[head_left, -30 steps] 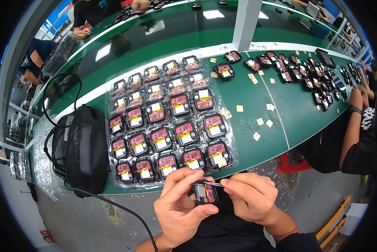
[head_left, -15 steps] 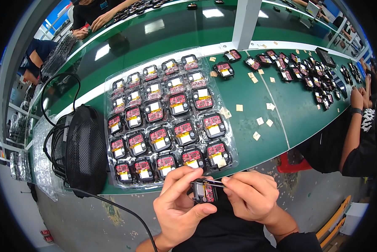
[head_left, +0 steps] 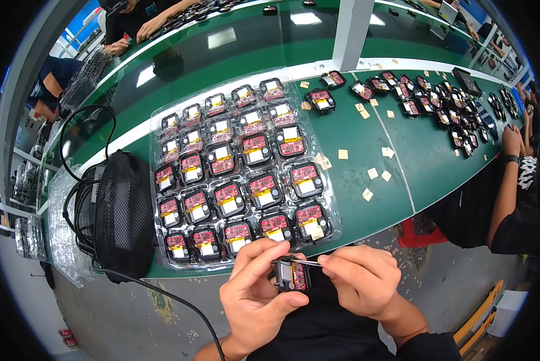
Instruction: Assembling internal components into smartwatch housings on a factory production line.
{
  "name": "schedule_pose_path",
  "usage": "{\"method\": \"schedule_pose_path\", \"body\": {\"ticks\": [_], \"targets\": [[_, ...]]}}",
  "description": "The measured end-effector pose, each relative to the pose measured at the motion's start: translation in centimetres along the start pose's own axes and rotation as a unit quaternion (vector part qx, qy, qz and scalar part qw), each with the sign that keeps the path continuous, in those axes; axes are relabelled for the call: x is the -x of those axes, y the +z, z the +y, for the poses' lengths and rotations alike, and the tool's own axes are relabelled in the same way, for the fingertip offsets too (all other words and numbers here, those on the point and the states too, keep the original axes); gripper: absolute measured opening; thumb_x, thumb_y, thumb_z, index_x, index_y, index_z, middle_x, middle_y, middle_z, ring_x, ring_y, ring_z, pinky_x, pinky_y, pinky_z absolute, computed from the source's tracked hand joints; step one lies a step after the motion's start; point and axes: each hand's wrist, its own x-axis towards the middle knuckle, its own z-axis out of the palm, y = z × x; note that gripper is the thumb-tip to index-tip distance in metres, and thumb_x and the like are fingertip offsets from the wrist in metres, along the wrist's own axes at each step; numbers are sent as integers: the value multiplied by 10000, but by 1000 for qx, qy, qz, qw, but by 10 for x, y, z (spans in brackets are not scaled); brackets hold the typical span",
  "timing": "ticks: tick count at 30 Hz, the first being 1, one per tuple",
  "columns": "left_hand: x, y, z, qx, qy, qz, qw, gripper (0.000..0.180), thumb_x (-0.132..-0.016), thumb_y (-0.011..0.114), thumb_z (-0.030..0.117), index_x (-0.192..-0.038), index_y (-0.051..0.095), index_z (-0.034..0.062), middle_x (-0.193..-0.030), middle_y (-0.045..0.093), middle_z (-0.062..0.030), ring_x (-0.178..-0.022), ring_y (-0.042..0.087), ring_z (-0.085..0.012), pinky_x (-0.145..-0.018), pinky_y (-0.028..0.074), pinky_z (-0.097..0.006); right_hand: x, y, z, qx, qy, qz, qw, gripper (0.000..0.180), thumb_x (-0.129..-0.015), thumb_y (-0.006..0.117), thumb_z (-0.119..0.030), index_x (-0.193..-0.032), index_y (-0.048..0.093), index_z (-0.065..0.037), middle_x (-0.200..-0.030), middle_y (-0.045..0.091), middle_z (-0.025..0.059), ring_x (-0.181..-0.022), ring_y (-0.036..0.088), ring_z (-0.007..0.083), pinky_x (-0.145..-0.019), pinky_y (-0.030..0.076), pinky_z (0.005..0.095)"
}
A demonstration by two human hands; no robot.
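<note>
Single head-worn fisheye view, looking steeply down and forward over the green bench. Hands close at lower edge; far bench bends toward rim. No second view.

The counter across the upper frame is smooth, glossy green that mirrors the ceiling lights, and the tray on it is clear, shiny moulded plastic. At the left, the bag is matt black mesh cloth. At lower centre, thin tweezers gleam like bare metal against a small black plastic case.
</note>
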Motion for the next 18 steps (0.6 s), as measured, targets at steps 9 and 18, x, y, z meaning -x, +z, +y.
{"method": "schedule_pose_path", "body": {"ticks": [9,18], "targets": [[0,0,0,-1,-4,-1,1000,716,-780,906,92,-1380,568,-105,-1372,484,-164,-1197,643,-292,-980,569,-363,-1,0,-2,-19,27,-6,999,321,-698,833,49,-1005,765,-12,-861,704,82,-655,699,197,-539,547,290],[5,3,-2,5,9,17,1000,713,-767,914,93,-1371,584,-93,-1368,490,-167,-1187,648,-295,-971,573,-357,0,1,-7,-2,25,-3,1000,309,-700,827,43,-998,763,-8,-860,706,83,-659,703,197,-537,552,290]]}}
